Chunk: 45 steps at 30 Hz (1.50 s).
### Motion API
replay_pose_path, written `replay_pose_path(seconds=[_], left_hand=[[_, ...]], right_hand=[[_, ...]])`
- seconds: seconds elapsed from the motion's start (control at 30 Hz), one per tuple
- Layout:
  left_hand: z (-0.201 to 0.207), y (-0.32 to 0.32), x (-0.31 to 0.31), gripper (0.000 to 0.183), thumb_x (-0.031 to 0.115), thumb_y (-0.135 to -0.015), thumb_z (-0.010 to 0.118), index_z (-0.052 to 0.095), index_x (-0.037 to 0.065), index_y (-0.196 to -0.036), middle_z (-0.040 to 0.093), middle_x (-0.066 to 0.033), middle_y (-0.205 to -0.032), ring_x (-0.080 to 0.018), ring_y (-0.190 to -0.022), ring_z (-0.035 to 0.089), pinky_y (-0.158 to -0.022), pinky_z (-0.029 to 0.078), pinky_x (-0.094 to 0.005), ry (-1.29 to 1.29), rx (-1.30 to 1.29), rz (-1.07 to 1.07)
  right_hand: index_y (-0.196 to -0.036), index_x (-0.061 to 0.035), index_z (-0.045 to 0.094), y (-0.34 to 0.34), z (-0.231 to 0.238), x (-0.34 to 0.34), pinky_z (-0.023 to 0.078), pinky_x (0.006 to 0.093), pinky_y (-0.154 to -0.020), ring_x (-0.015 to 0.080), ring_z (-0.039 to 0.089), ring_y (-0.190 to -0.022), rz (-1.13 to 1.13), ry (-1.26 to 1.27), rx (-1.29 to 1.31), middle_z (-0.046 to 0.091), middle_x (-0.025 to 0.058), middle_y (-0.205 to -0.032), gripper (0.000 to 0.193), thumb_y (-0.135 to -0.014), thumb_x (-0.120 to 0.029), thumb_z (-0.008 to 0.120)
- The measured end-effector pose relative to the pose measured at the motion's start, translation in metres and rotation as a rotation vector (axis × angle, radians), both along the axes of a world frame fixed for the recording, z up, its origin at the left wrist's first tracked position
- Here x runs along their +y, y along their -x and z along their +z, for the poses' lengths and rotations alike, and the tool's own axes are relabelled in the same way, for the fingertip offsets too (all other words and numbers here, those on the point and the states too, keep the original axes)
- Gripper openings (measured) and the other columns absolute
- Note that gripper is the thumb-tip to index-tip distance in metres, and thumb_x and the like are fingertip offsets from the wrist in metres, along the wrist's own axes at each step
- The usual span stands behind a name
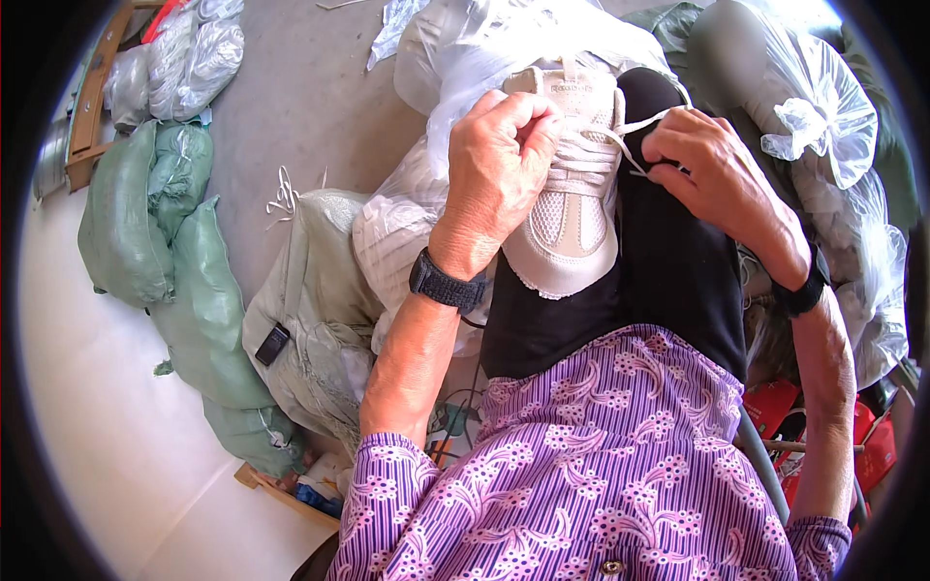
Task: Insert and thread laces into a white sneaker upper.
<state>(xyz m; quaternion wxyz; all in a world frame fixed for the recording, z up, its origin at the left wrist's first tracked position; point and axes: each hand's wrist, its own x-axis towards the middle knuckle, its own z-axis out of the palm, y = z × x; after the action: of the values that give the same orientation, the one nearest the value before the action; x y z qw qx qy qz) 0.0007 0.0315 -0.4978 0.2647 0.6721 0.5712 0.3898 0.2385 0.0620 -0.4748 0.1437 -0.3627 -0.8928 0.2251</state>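
Note:
A beige and off-white sneaker (562, 237) rests on my black-trousered lap, its toe toward me. Laces criss-cross over its tongue, several rows of them. My left hand (502, 160) is closed in a pinch at the left side of the lacing, thumb against curled forefinger; what sits between those fingers is hidden. To the right of the shoe, my right hand (712, 165) pinches a pale shoelace (635, 126), which stretches from the upper eyelets to its fingers and hangs in a loop there. Both wrists wear dark bands.
White plastic bags (455, 48) lie just beyond the shoe. Green woven sacks (199, 290) line the left wall, and a pale sack (310, 281) with a small black device (272, 344) on it stands nearer. Clear bags (814, 107) are piled at right, above red items (872, 445).

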Motion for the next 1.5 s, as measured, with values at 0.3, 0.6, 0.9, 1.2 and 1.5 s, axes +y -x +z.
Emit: replay_pose_path(seconds=[0.3, 0.6, 0.9, 1.2, 1.5], left_hand=[[0.006, -0.015, 0.013, 0.015, 0.013, -0.076, 0.07, 0.068, 0.007, -0.089, 0.064, -0.0087, -0.081, -0.0241, -0.07, 0.061, -0.064, 0.049, -0.0337, -0.238, 0.256, -0.199], [0.002, -0.029, 0.011, 0.011, 0.008, -0.072, 0.068, 0.058, 0.004, -0.071, 0.058, -0.0107, -0.07, -0.0306, -0.07, 0.059, -0.063, 0.046, -0.0391, -0.272, 0.252, -0.274], [0.012, -0.01, -0.003, 0.007, 0.005, -0.078, 0.065, 0.063, 0.004, -0.085, 0.058, -0.0085, -0.074, -0.0239, -0.065, 0.057, -0.059, 0.046, -0.0336, -0.172, 0.111, -0.215], [0.005, 0.012, 0.019, 0.008, 0.006, -0.082, 0.067, 0.068, 0.003, -0.089, 0.059, -0.0037, -0.075, -0.0092, -0.061, 0.053, -0.057, 0.045, -0.0244, -0.111, -0.041, -0.074], [0.013, 0.013, 0.023, 0.011, 0.006, -0.078, 0.068, 0.067, 0.003, -0.088, 0.059, -0.0065, -0.071, -0.0128, -0.06, 0.055, -0.057, 0.045, -0.0266, 0.065, 0.092, -0.211]], right_hand=[[-0.082, -0.0009, 0.057, -0.022, 0.006, -0.001, 0.045, 0.039, -0.067, 0.03, 0.055, -0.075, 0.066, 0.082, 0.013, 0.053, 0.0114, -0.076, 0.016, -0.072, -0.006, 0.067], [-0.08, -0.001, 0.055, 0.014, -0.001, 0.019, 0.045, 0.039, -0.063, 0.0338, 0.055, -0.069, -0.118, 0.048, 0.222, 0.053, 0.0132, -0.074, 0.009, -0.076, -0.008, 0.059], [-0.073, -0.0032, 0.053, 0.047, -0.009, 0.022, 0.043, 0.0405, -0.066, 0.0298, 0.057, -0.077, 0.023, -0.108, 0.078, 0.055, 0.01, -0.078, 0.01, -0.071, -0.011, 0.059], [-0.074, -0.0009, 0.056, 0.055, -0.01, 0.026, 0.047, 0.0414, -0.064, 0.0322, 0.06, -0.071, 0.028, -0.106, 0.075, 0.058, 0.0127, -0.076, 0.011, -0.079, -0.011, 0.057], [-0.083, -0.0012, 0.062, 0.052, -0.006, 0.021, 0.048, 0.04, -0.066, 0.0323, 0.061, -0.074, -0.018, -0.005, 0.086, 0.061, 0.0137, -0.077, 0.012, -0.08, -0.012, 0.06]])
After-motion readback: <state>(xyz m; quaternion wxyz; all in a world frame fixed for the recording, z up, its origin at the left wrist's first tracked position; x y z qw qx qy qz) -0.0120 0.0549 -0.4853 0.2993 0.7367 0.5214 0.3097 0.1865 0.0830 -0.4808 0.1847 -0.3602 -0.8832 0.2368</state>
